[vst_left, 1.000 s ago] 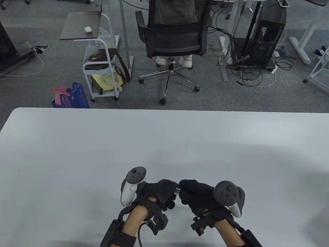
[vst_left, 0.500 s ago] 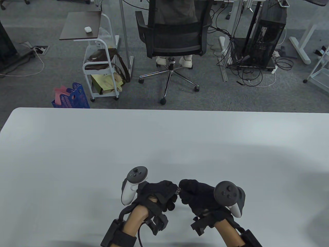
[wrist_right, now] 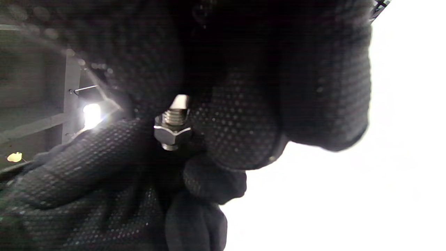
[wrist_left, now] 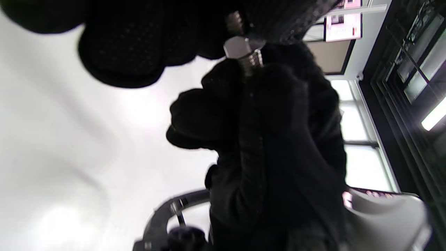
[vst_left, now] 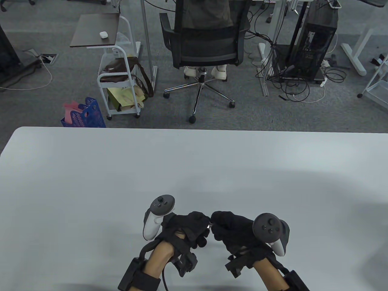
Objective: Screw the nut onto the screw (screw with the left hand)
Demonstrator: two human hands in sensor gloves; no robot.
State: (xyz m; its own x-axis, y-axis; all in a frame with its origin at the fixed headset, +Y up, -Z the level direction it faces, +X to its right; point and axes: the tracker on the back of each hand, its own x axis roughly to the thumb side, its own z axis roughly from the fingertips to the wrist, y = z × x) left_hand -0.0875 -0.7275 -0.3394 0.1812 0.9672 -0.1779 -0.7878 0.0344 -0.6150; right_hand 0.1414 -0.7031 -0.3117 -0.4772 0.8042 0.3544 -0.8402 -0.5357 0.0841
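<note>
Left hand (vst_left: 189,225) pinches nut (wrist_right: 171,134), right hand (vst_left: 230,229) at its 3 o'clock pinches screw (wrist_left: 251,62), axis running between them.

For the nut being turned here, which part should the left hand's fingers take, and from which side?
Probably the nut's flat hex sides, pinched across two opposite flats by the left hand, coming in from the screw's free threaded end. The flats give purchase for turning; the right hand grips the screw's other end, so only that side looks open.
</note>
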